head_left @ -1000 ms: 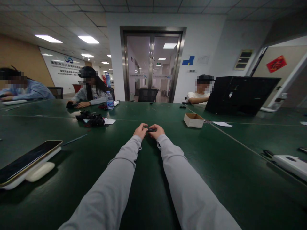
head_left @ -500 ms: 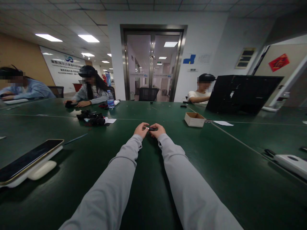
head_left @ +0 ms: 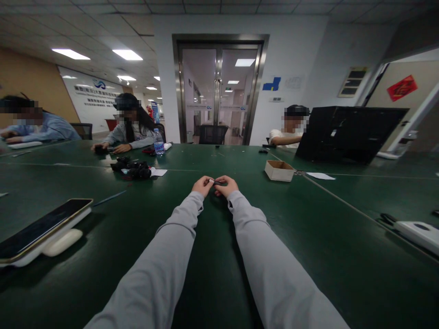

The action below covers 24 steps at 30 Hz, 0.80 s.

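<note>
Both my hands meet over the green table [head_left: 295, 237], arms stretched forward. Between them is a small dark, slim object [head_left: 218, 183] with a pale, shiny bit at its left end; it is too small to tell its kind. My left hand [head_left: 202, 185] is closed, thumb and fingers pinching the pale end. My right hand [head_left: 228, 186] is closed on the dark end, its fingers partly hiding it.
An open box [head_left: 279, 171] stands to the right of my hands, a black monitor [head_left: 350, 135] beyond it. Tangled black gear [head_left: 133, 169] and a water bottle [head_left: 158, 142] are front left. A phone [head_left: 44, 228] lies near left. Several people sit around the table.
The dark object now looks thinner and slightly tilted, its left end higher. My right hand has turned a little; both hands stay in nearly the same place.
</note>
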### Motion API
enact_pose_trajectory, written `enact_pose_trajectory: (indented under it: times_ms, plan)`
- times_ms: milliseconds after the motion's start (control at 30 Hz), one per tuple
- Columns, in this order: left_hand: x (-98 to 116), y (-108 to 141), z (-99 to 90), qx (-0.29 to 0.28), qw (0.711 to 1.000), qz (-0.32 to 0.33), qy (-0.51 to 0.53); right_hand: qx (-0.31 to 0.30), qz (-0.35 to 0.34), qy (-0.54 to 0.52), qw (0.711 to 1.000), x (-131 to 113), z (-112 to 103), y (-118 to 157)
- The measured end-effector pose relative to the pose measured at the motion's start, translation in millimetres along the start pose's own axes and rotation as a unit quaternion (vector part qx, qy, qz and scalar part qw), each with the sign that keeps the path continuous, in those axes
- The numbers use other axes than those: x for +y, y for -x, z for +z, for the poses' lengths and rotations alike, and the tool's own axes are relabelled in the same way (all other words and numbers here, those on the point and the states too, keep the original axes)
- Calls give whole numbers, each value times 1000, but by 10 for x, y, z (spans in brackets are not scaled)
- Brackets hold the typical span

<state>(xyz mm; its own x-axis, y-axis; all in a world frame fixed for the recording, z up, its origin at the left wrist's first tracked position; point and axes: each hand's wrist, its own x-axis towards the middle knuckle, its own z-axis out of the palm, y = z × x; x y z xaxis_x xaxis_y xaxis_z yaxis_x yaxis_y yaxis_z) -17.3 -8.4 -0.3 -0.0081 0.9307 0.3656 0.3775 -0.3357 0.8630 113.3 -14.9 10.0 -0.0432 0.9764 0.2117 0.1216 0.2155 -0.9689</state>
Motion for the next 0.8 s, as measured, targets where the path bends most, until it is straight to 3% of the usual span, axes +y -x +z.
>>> enact_pose_trajectory:
  times_ms: [267,500,800]
  plan:
    - [94,35,-14,18,998,-61,24,7,-10,-7,1000,-36,24,33]
    - [100,58,-21,-35,995,26,95,10,-9,-28,1000,-25,5,27]
    - [72,10,-7,27,995,-26,96,-11,0,14,1000,-29,34,-10]
